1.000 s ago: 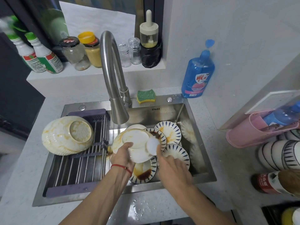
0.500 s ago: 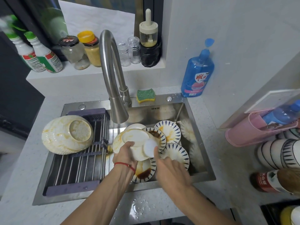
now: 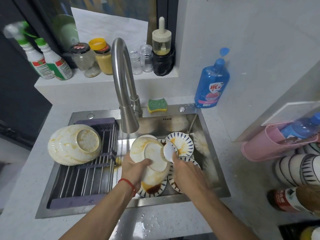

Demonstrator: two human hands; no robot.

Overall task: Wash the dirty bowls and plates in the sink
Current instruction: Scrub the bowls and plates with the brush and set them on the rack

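Note:
My left hand (image 3: pixel 134 168) grips a white bowl (image 3: pixel 147 154) smeared with yellow sauce, held upside down and tilted over the steel sink (image 3: pixel 215 168). My right hand (image 3: pixel 186 171) holds a white round brush (image 3: pixel 168 152) against the bowl's right side. Under them lie several blue-patterned plates; one (image 3: pixel 181 144) carries orange stains, another (image 3: pixel 153 189) dark sauce. A second stained white bowl (image 3: pixel 74 146) rests upside down on the drying rack (image 3: pixel 83 181) over the sink's left half.
The curved tap (image 3: pixel 123 87) hangs just above the held bowl. A green-yellow sponge (image 3: pixel 157 105) and a blue soap bottle (image 3: pixel 212 84) stand behind the sink. Jars and spray bottles line the back ledge. A pink tub (image 3: pixel 263 146) and stacked bowls (image 3: pixel 297 168) sit right.
The brush has shifted slightly up along the bowl's right side, and my left hand has tilted the bowl a little. The plates below have not moved.

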